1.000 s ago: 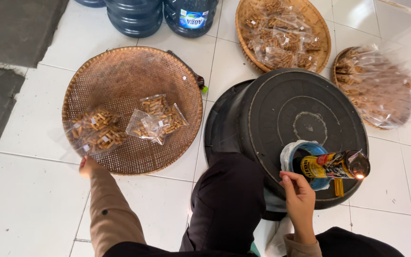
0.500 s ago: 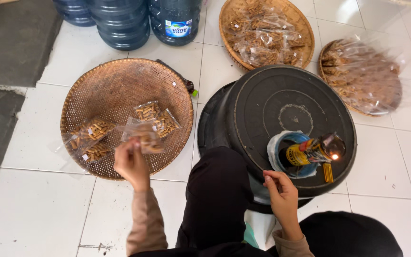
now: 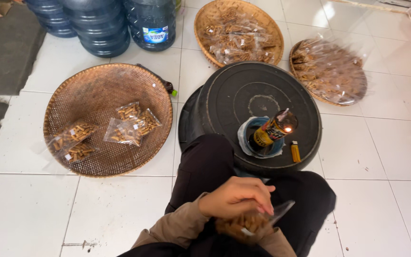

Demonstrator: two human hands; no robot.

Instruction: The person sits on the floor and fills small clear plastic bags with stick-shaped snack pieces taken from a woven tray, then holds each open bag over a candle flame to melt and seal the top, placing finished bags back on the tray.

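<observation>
Both hands: left hand (image 3: 236,197) fingers holding snack bag (image 3: 243,226); right hand hidden beneath, fingers can't tell.

White tiled floor (image 3: 396,152) bears woven trays (image 3: 108,119), black tub (image 3: 258,95), water jugs (image 3: 101,24).

woven trays (image 3: 72,95): 4 | water jugs (image 3: 102,26): 3 | lighter (image 3: 295,152): 1
</observation>
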